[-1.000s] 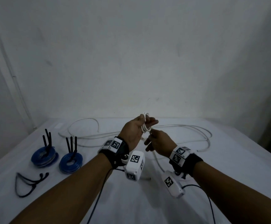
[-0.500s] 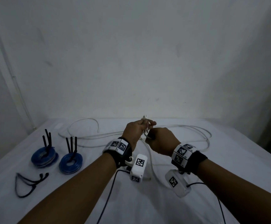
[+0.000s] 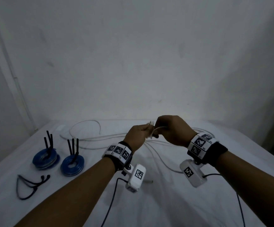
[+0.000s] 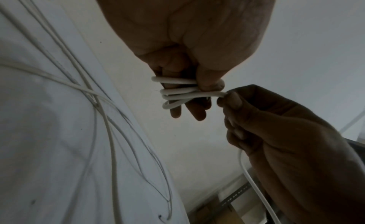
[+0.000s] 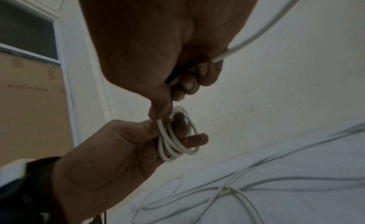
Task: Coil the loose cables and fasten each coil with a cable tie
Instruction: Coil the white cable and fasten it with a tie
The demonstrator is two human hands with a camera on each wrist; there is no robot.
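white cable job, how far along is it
Done: two blue coils lie tied with black ties. In hand: the left hand holds a few small white cable loops while the right hand feeds more. Left: most of the cable still sprawls loose; spare ties wait.

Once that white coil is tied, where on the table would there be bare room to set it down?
Bare sheet lies near you between the forearms, and right of the blue coils. Crowded: loose white cable across the middle and far side; black ties front left.
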